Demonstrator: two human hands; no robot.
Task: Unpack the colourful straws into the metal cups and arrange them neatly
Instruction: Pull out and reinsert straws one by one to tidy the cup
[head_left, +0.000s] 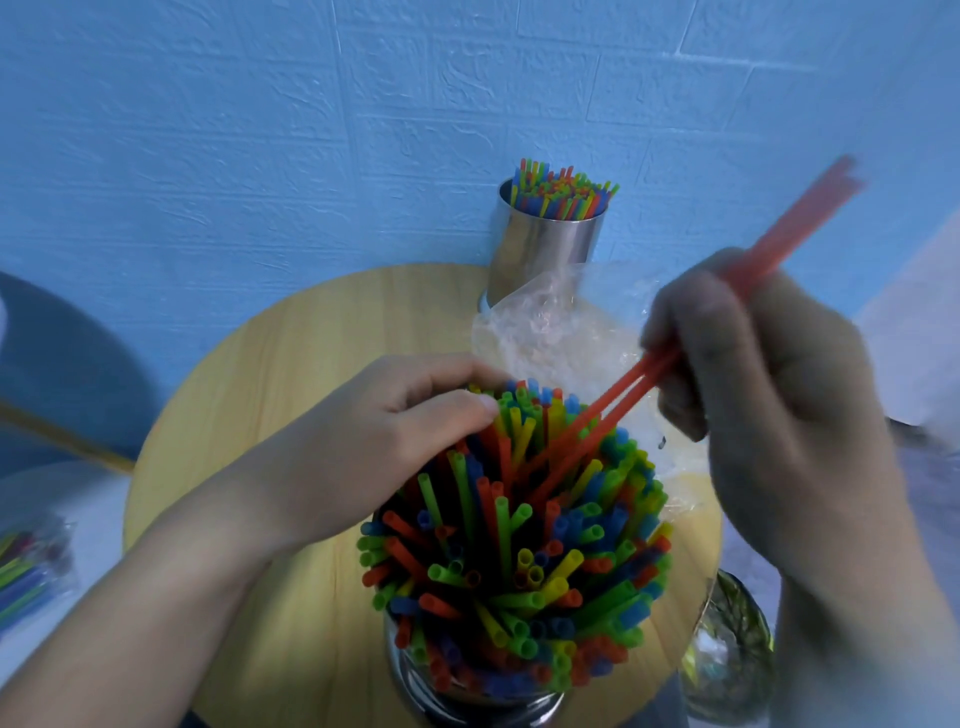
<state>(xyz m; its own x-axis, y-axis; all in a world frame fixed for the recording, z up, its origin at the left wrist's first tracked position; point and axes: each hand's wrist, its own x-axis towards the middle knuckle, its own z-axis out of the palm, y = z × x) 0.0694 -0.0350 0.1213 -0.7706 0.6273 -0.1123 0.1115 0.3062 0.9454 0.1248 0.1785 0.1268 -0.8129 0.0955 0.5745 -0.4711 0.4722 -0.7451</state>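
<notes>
A metal cup (415, 680) at the near edge of the round wooden table (291, 364) is packed with colourful straws (519, 545) that fan outward. My left hand (395, 441) rests against the left side of this bunch, fingers curled over the straw tops. My right hand (769, 395) grips two red straws (628, 384), their lower ends down among the bunch and their upper ends pointing up to the right. A second metal cup (540, 249) full of straws (561, 192) stands at the far edge by the wall.
A crumpled clear plastic bag (561, 332) lies on the table between the two cups. A packet of straws (31, 566) lies at the far left, off the table. A shiny rounded object (732, 649) sits at the lower right. The blue wall stands right behind the table.
</notes>
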